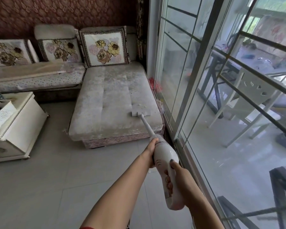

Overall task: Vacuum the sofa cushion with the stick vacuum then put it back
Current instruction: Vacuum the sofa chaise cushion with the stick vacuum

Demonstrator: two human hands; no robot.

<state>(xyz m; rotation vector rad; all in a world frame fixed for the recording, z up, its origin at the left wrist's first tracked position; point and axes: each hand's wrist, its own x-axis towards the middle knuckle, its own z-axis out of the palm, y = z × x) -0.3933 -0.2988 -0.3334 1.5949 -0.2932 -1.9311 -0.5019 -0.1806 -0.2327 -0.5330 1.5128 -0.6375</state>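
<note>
1. Nearest to me, at the lower right of the frame, the right hand is curled round the rear handle of the white plastic stick vacuum, with the thumb laid on top.
2. Just above it, the left hand grips the front of the vacuum's body where the thin white wand begins. Its fingers wrap behind the body and are mostly hidden.
3. The wand runs up to the flat white rectangular floor head. The head lies on the pale, worn, faintly patterned sofa cushion near its front right corner, at the centre of the frame. The glass sliding door is close on the right.
4. I judge the vacuuming step to be in hand, with putting the vacuum back not yet begun.
5. Farther off, the cushion stretches toward the square cream throw pillow with printed flowers at the upper centre.
6. For the next move I would push the head flat and straight toward that pillow. Then I would draw it back and shift left strip by strip, keeping it off the door frame.
</note>
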